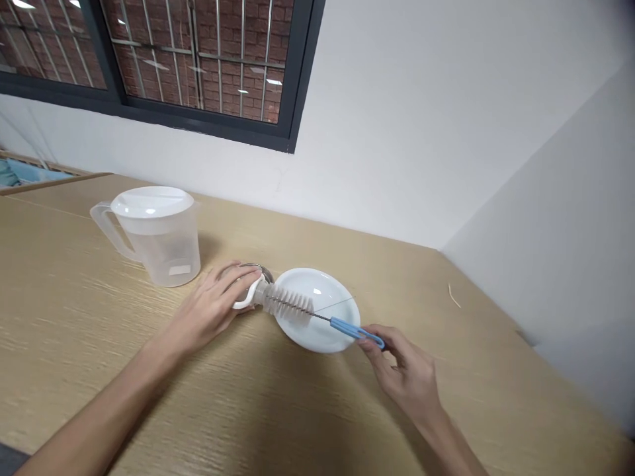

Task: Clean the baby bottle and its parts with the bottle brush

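Observation:
My right hand (pixel 401 363) pinches the blue loop handle of a bottle brush (pixel 347 327). The brush's pale bristles reach left over a white bowl (pixel 317 340), and its tip meets the mouth of a white-rimmed container (pixel 251 294). Curled over that container is my left hand (pixel 218 301), which hides most of its body, so its exact kind is unclear. Whether the bristles are inside the mouth or just at it, I cannot tell. A round metal rim (pixel 265 270) shows just behind my left fingers.
A translucent plastic pitcher (pixel 161 244) with a white lid stands left of my left hand on the wooden table (pixel 208 410). A thin pale strip (pixel 453 296) lies at the right. White walls and a barred window (pixel 198 59) bound the table's far side.

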Tool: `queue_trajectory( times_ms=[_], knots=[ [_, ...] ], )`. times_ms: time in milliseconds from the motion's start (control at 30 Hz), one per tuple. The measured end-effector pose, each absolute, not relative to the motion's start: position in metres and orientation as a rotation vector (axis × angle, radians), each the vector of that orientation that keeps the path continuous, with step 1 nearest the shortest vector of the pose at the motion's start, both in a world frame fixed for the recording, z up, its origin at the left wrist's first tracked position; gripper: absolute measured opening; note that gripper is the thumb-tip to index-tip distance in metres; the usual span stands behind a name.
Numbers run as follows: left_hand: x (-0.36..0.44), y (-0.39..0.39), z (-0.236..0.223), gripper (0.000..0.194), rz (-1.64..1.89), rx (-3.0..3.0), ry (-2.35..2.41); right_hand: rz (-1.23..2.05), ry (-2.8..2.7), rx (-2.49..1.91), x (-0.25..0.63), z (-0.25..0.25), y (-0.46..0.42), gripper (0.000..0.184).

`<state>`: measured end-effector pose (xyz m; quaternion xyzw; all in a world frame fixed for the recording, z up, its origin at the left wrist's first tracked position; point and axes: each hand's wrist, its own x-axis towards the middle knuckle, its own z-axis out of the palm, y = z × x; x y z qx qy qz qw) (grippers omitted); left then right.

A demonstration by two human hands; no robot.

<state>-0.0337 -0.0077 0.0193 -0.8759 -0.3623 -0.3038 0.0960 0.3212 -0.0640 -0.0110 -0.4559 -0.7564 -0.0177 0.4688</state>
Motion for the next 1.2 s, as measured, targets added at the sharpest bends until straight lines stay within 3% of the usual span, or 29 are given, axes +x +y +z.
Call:
queue_trajectory(
  times_ms=[100,167,267,367,433,533,633,767,900,1067,1200],
  knots=[
    [-0.034,-0.009,0.018,0.058,-0.846,-2.621,-1.060,0.429,-1.697,-1.297,0.317,-0.012,-0.068,0.035],
    [-0.034,-0.009,0.018,0.062,-0.827,-2.624,-1.060,0.493,-1.687,-1.317,0.316,-0.015,-0.070,0.039],
    [-0.035,-0.009,0.018,0.063,-0.854,-2.610,-1.071,0.138,-1.796,-1.172,0.318,-0.020,-0.070,0.015],
    [-0.036,-0.008,0.019,0.061,-0.890,-2.620,-1.082,-0.194,-1.867,-0.928,0.322,-0.022,-0.067,0.048],
    [-0.035,-0.007,0.019,0.058,-0.899,-2.643,-1.072,-0.265,-1.923,-0.820,0.325,-0.020,-0.065,0.051],
    [-0.033,-0.008,0.020,0.056,-0.891,-2.652,-1.059,-0.289,-1.957,-0.832,0.329,-0.016,-0.067,0.041],
    [-0.031,-0.010,0.019,0.059,-0.847,-2.643,-1.073,-0.163,-1.924,-1.060,0.331,-0.017,-0.071,0.010],
    [-0.033,-0.010,0.017,0.059,-0.817,-2.633,-1.071,0.007,-1.870,-1.172,0.330,-0.024,-0.071,0.011],
    [-0.038,-0.005,0.016,0.060,-0.849,-2.636,-1.082,-0.172,-1.940,-0.948,0.330,-0.025,-0.066,0.043],
    [-0.041,-0.003,0.017,0.059,-0.838,-2.691,-1.052,-0.437,-1.999,-0.922,0.334,-0.017,-0.071,0.037],
    [-0.038,-0.005,0.021,0.056,-0.804,-2.741,-1.002,-0.455,-1.903,-1.030,0.333,-0.012,-0.077,0.016]
  ],
)
